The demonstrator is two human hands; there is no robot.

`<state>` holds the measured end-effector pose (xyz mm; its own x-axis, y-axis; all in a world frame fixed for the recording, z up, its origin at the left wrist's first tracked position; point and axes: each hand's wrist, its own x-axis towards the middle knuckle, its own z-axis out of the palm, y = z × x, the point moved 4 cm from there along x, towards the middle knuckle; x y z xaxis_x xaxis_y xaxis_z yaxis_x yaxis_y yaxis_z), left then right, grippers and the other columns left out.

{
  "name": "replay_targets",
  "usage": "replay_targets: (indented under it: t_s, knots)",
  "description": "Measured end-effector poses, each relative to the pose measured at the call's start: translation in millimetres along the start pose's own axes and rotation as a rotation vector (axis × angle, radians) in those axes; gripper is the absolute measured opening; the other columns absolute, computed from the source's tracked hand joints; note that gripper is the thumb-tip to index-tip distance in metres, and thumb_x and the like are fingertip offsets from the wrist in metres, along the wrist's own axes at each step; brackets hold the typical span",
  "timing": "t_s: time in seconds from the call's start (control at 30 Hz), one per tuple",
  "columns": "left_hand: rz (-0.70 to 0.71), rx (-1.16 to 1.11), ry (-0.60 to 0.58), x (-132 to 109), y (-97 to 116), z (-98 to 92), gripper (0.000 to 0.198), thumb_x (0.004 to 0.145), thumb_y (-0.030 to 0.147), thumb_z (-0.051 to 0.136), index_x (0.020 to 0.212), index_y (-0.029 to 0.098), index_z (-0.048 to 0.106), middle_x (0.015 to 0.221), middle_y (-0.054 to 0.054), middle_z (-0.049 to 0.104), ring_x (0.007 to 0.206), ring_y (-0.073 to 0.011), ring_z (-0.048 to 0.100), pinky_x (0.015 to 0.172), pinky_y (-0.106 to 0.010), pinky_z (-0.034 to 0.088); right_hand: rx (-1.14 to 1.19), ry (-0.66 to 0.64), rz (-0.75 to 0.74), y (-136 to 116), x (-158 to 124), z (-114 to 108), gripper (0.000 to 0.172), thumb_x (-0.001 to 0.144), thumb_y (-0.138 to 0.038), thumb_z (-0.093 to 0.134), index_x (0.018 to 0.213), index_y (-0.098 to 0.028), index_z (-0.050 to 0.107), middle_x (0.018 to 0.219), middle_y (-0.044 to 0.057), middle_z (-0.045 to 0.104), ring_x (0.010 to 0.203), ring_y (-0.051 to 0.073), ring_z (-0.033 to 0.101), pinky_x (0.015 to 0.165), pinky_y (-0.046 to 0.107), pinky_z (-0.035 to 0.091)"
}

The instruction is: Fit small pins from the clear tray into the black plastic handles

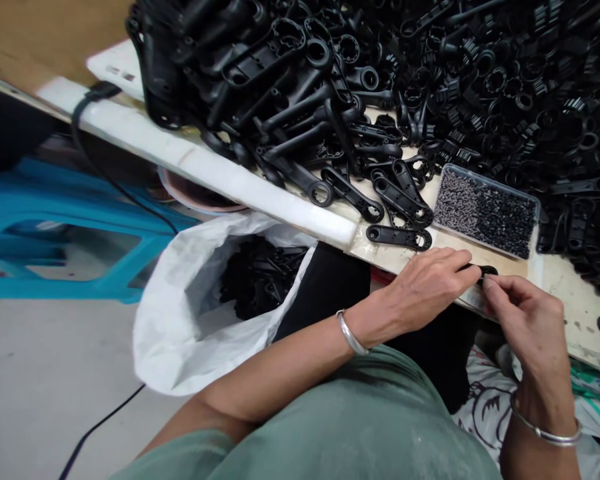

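At the table's front edge, my left hand (437,283) is closed around a small black plastic part (489,271), most of it hidden by the fingers. My right hand (527,313) pinches at the part's right end, thumb and forefinger together; whether a smaller piece sits between them I cannot make out. Just beyond the hands stands a clear plastic box (533,248) of tiny grey and black pieces. Left of the box lies a flat black arm-shaped plastic part (399,237) with a ring at one end, beside several similar ones.
Large heaps of black plastic parts (300,87) cover the table's far side. Below the white edge strip (220,177), a white sack (165,320) holds more black parts. A blue plastic stool (70,227) stands at left, with a black cable (125,190) hanging near it.
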<state>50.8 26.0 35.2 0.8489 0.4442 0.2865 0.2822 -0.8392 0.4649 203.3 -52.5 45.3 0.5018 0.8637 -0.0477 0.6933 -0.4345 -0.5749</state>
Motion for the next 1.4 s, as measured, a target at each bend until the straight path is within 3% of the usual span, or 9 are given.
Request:
replay_targets:
  t_s: [0.2, 0.4, 0.57, 0.67, 0.8, 0.97, 1.07, 1.23, 1.4]
  knots:
    - [-0.004, -0.005, -0.084, 2, 1, 4.4, 0.028, 0.103, 0.019, 0.039, 0.117, 0.017, 0.064, 0.117, -0.01, 0.059, 0.102, -0.0228, 0.057, 0.086, -0.035, 0.049, -0.026, -0.051, 0.038, -4, 8, -3, 0.029, 0.081, -0.046, 0.062, 0.076, -0.018, 0.069, 0.053, 0.0, 0.063, 0.044, 0.013, 0.056, 0.045, 0.023, 0.042]
    - [0.011, 0.023, -0.049, 1, 1, 7.5, 0.026, 0.104, 0.022, 0.042, 0.116, 0.018, 0.064, 0.114, -0.009, 0.059, 0.1, -0.0225, 0.056, 0.083, -0.034, 0.046, -0.116, -0.069, 0.05, -6, 9, -4, 0.03, 0.083, -0.046, 0.059, 0.082, -0.019, 0.071, 0.055, 0.001, 0.067, 0.048, 0.017, 0.064, 0.049, 0.026, 0.046]
    - [0.023, 0.024, -0.011, 1, 1, 8.1, 0.023, 0.103, 0.023, 0.044, 0.11, 0.017, 0.065, 0.108, -0.007, 0.06, 0.098, -0.0219, 0.057, 0.08, -0.034, 0.045, -0.258, -0.084, -0.019, -15, 9, -6, 0.027, 0.086, -0.044, 0.056, 0.082, -0.021, 0.07, 0.053, 0.0, 0.066, 0.049, 0.018, 0.065, 0.055, 0.026, 0.045]
    - [0.032, 0.016, 0.005, 2, 0, 8.4, 0.022, 0.103, 0.021, 0.045, 0.108, 0.016, 0.066, 0.106, -0.007, 0.062, 0.096, -0.022, 0.058, 0.081, -0.034, 0.046, -0.403, -0.056, -0.152, -22, 8, -5, 0.026, 0.089, -0.038, 0.052, 0.076, -0.022, 0.067, 0.053, 0.002, 0.065, 0.049, 0.018, 0.063, 0.055, 0.028, 0.041]
    - [0.08, -0.017, 0.083, 0, -3, 10.5, 0.023, 0.102, 0.017, 0.044, 0.102, 0.014, 0.066, 0.106, -0.008, 0.064, 0.094, -0.0214, 0.059, 0.084, -0.033, 0.049, -0.702, 0.004, -0.298, -37, 2, 3, 0.026, 0.094, -0.029, 0.046, 0.076, -0.019, 0.062, 0.061, 0.008, 0.067, 0.051, 0.019, 0.061, 0.054, 0.029, 0.034]
    - [0.09, -0.099, 0.234, -1, -6, 13.4, 0.033, 0.103, 0.008, 0.031, 0.1, 0.011, 0.064, 0.102, -0.009, 0.067, 0.094, -0.0195, 0.06, 0.09, -0.033, 0.051, -0.891, -0.043, -0.251, -52, 0, 14, 0.023, 0.095, -0.02, 0.044, 0.077, -0.016, 0.058, 0.06, 0.01, 0.064, 0.049, 0.019, 0.058, 0.05, 0.027, 0.027]
    - [0.073, -0.169, 0.276, -2, -8, 14.1, 0.031, 0.103, 0.007, 0.031, 0.104, 0.011, 0.061, 0.104, -0.009, 0.069, 0.098, -0.0182, 0.062, 0.093, -0.032, 0.052, -0.622, -0.028, -0.137, -39, 2, 9, 0.02, 0.093, -0.026, 0.052, 0.078, -0.017, 0.062, 0.062, 0.008, 0.066, 0.052, 0.019, 0.063, 0.051, 0.027, 0.036]
    - [0.064, -0.24, 0.419, -8, -5, 12.3, 0.017, 0.1, 0.009, 0.045, 0.11, 0.011, 0.059, 0.101, -0.008, 0.07, 0.098, -0.0173, 0.065, 0.091, -0.03, 0.055, 0.291, 0.008, 0.196, 4, -9, 3, 0.037, 0.081, -0.05, 0.072, 0.099, -0.018, 0.069, 0.067, 0.003, 0.071, 0.05, 0.016, 0.065, 0.053, 0.027, 0.053]
    - [0.037, -0.26, 0.62, -18, 4, 11.4, 0.015, 0.098, 0.007, 0.049, 0.108, 0.012, 0.059, 0.1, -0.009, 0.072, 0.097, -0.0168, 0.068, 0.089, -0.03, 0.057, 0.748, 0.146, 0.228, 2, -25, 14, 0.063, 0.072, -0.042, 0.084, 0.124, -0.022, 0.054, 0.08, 0.001, 0.075, 0.066, 0.017, 0.072, 0.066, 0.033, 0.062]
